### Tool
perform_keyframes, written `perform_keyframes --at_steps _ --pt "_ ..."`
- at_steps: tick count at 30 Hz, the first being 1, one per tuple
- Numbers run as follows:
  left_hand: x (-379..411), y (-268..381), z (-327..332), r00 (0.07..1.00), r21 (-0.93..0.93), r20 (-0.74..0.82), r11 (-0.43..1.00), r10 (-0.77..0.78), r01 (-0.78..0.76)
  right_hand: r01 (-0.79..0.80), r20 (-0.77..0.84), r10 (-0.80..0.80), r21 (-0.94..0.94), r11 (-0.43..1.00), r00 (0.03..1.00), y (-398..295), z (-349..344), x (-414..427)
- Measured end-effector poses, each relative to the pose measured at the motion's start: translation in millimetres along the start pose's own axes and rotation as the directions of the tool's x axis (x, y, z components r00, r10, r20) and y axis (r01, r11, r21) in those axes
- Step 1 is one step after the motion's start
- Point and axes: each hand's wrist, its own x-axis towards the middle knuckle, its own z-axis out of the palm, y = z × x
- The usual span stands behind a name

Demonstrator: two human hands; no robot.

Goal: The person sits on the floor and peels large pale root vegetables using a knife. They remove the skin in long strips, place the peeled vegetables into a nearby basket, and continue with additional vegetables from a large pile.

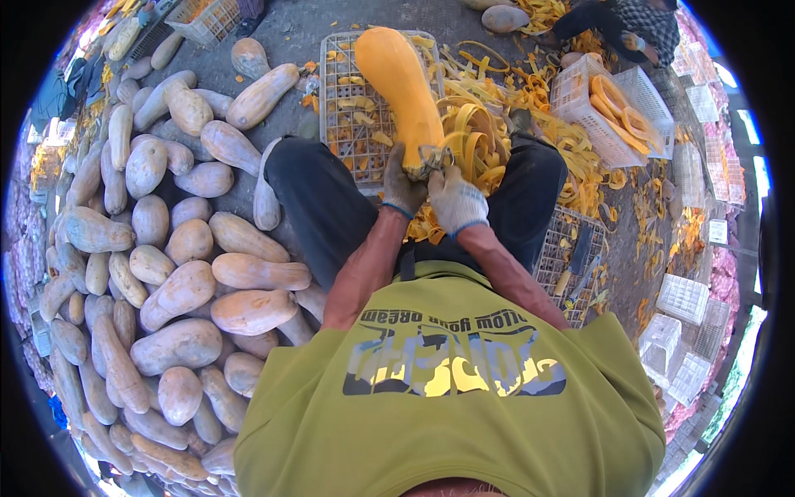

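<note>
A long peeled orange squash (400, 87) lies tilted over an upturned plastic crate (348, 93) between my knees. My left hand (404, 183), in a dirty work glove, grips its near end from the left side. In a pale knit glove, my right hand (458, 197) is closed around a metal peeler (435, 155) at that same end, where a strip of peel curls off to the right. The handle is mostly hidden by the fingers. Long curled peelings (478, 130) are heaped to the right of the crate, and small orange scraps lie on and under its lattice.
Many unpeeled squashes (177, 295) are piled at the left. A white crate (574, 112) of peeled pieces stands at the upper right, near a seated person (646, 31). A large knife (581, 248) lies on another crate (559, 223) by my right thigh. More crates (682, 298) stand farther right.
</note>
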Motion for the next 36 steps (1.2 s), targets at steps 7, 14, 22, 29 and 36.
perform_keyframes --at_steps 7,14,22,29,36 --pt "-7 -11 -5 0.995 0.222 0.077 0.972 0.060 -0.076 -0.013 0.195 0.023 -0.051 0.999 0.980 -12 -34 -40" --pt "-3 -9 -1 0.997 0.018 0.027 0.998 -0.066 0.066 0.094 0.046 -0.094 0.011 0.996 0.994 11 -3 -53" --pt "9 -3 9 0.999 0.165 -0.037 0.986 -0.027 0.032 0.050 -0.126 -0.047 0.020 0.999 0.991 39 -14 -11" --pt "13 -7 -8 0.997 0.076 0.015 0.995 -0.072 0.070 0.011 -0.005 -0.011 -0.074 0.997 1.000 13 10 -33" --pt "4 -5 13 0.995 0.209 -0.097 0.978 0.014 0.007 -0.051 0.007 0.051 0.094 0.994 0.999 3 -44 -30"
